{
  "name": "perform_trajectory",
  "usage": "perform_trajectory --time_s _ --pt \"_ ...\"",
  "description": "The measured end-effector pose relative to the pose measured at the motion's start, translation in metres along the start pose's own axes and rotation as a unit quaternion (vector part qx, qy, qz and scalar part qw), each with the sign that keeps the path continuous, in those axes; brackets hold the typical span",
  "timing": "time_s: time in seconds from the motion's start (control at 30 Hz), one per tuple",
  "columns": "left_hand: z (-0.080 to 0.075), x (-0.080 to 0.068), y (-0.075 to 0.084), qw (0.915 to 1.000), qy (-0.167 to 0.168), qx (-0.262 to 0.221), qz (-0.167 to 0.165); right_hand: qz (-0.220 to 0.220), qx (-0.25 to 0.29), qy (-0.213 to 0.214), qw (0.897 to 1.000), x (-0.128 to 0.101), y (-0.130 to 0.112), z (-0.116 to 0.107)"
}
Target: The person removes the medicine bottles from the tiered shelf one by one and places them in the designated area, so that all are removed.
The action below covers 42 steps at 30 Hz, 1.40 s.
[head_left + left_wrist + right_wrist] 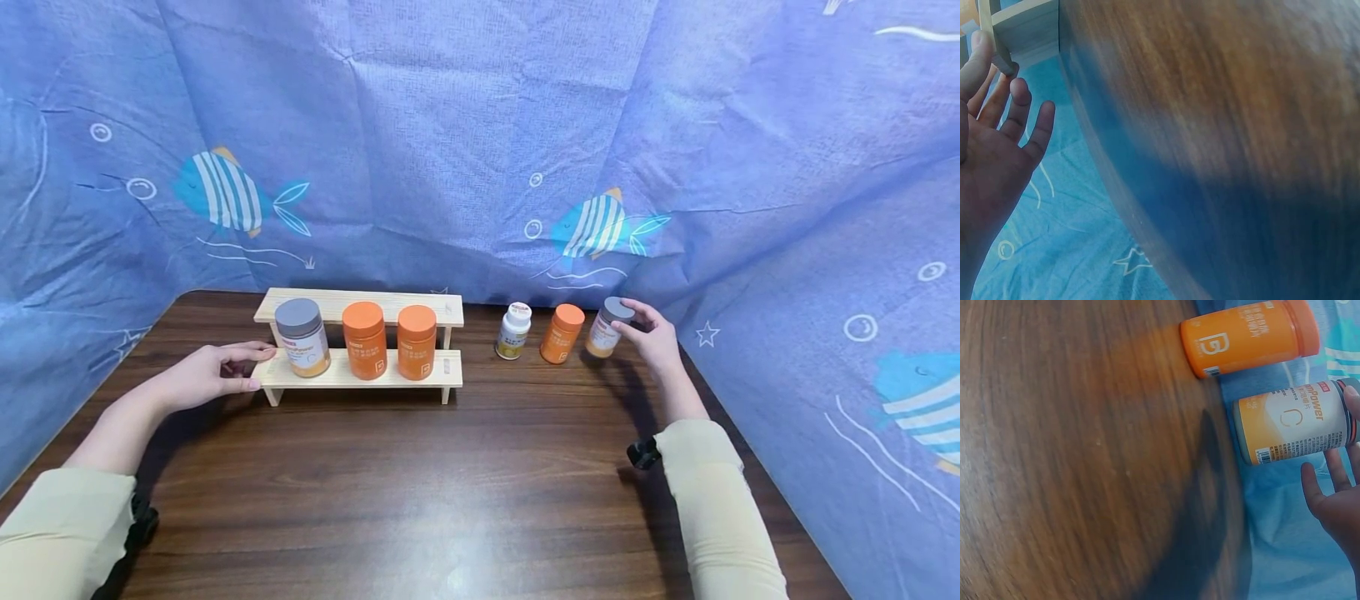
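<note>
My left hand [213,375] pinches the left end of the lower board of a two-step wooden rack [390,379], thumb below and fingers at the edge. In the left wrist view the thumb and a fingertip meet the rack's end [1025,31]. On that lower board stand a grey-lidded supplement jar [306,346] and two orange jars [365,350]. At the right, my right hand [654,337] grips another grey-lidded supplement jar [602,337] by its lid. The right wrist view shows this jar's [1294,422] white and orange label, with the thumb over the lid.
Left of the gripped jar an orange jar [562,337] stands on the brown wooden table [450,483], beside a small white-capped bottle [513,332]. The rack's upper board [375,302] holds nothing. A blue fish-print cloth [465,150] hangs behind and at both sides.
</note>
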<state>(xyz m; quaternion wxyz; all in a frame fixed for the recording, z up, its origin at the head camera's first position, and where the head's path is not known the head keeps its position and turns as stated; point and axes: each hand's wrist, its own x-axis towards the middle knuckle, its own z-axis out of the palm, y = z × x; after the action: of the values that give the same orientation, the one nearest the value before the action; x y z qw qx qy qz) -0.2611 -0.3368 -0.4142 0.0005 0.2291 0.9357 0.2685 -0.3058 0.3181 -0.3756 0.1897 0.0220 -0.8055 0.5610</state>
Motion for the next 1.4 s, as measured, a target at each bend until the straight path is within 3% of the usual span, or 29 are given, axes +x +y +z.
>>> perform_trajectory --time_s 0.33,0.57,0.93,1.17,1.4 --pt "0.001 0.0 0.0 1.0 -0.001 0.0 -0.002 0.018 0.029 0.015 0.999 0.0 0.025 0.013" --pt "0.001 0.0 -0.001 1.0 0.003 0.004 0.004 0.02 -0.002 0.025 0.999 0.0 0.028 0.013" --pt "0.002 0.0 -0.002 1.0 0.003 0.007 0.001 0.012 -0.013 0.003 1.0 -0.003 0.021 0.013" --pt "0.002 0.0 -0.001 1.0 0.0 0.006 0.0 -0.032 -0.045 -0.033 0.998 -0.012 -0.003 0.007" --pt "0.001 0.0 -0.002 1.0 0.001 0.005 -0.001 -0.046 -0.063 -0.028 0.997 -0.015 -0.02 0.01"
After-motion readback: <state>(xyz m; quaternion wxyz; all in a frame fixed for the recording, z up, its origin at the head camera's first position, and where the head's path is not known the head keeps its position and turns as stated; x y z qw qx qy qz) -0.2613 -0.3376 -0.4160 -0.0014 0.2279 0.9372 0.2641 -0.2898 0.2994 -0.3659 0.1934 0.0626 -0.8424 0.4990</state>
